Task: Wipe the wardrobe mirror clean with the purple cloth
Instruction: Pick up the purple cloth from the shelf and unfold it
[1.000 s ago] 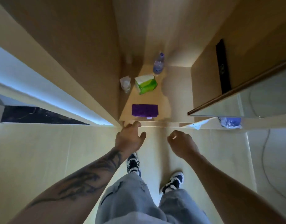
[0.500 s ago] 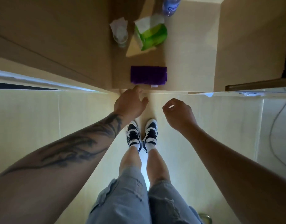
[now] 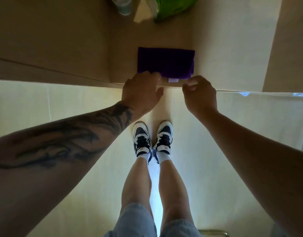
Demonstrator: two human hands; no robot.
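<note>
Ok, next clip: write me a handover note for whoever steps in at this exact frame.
Left hand: fingers reach over the shelf's front edge onto the near left corner of the purple cloth; no clear grip yet.
Right hand: loosely curled at the shelf edge, holding nothing, just short of the cloth.
Cloth: folded flat on the wardrobe shelf, white tag toward the front.
Behind it: a green packet and a clear cup.
Done: nothing wiped.
Left: pick up the cloth, find the mirror (not in view here), wipe it.

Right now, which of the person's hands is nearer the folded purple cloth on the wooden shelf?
Left. The left hand reaches the near-left corner of the folded purple cloth; the right hand hangs loosely curled just short of its near-right corner.
</note>
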